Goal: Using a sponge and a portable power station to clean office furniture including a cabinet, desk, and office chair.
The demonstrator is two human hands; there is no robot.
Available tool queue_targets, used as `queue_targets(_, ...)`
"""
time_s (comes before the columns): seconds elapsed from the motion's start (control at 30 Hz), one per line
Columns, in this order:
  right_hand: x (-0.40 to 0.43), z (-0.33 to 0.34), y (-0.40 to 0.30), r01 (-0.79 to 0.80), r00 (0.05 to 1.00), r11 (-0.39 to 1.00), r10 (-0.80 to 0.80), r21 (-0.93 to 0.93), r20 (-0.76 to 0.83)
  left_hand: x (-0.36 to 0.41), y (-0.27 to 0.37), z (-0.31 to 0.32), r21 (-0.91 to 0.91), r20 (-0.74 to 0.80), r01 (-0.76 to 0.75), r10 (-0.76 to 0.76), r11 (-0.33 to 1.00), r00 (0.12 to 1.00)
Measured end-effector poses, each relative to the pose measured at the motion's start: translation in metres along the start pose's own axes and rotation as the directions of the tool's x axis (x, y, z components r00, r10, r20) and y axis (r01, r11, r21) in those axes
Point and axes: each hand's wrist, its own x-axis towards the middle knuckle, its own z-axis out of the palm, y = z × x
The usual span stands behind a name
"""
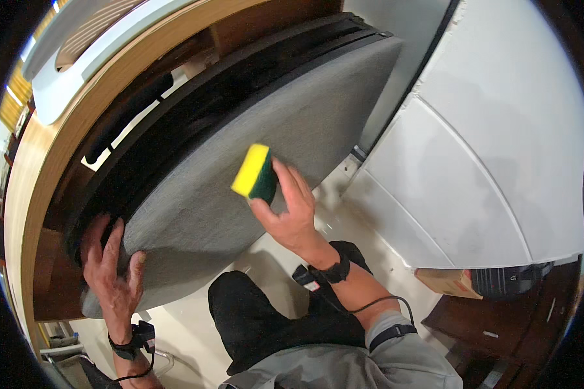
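Note:
My right hand (292, 209) grips a yellow scouring sponge (251, 170) with a dark green abrasive side, held between thumb and fingers. The sponge is over a large grey fabric-covered panel (272, 121) with a black edge, which looks like a piece of upholstered furniture; whether they touch cannot be told. At the left end of that panel, my left hand (112, 272) rests with fingers spread over the black edge (175, 141), some fingertips in its dark shadow. Both wrists wear black straps with small devices and cables.
A light wooden edge (53, 160) curves along the left and top, with a white plastic chair (58, 97) beyond it. White panels (467, 170) stand at the right. Below them are a cardboard box (447, 282) and a black ribbed case (501, 282). Pale tiles (190, 335) cover the floor.

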Motion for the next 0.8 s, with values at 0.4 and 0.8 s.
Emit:
queue_targets(0.4,0.085,-0.065,0.160,-0.359,0.858,0.930,0.298,-0.073,-0.419,-0.003,0.003,-0.002,0.041,0.012,-0.005,0.004,0.999,1.000)
queue_targets(0.8,0.106,-0.054,0.224,-0.663,0.522,0.734,0.595,0.148,-0.611,0.002,0.009,-0.009,-0.010,-0.011,-0.025,0.025,1.000,1.000)
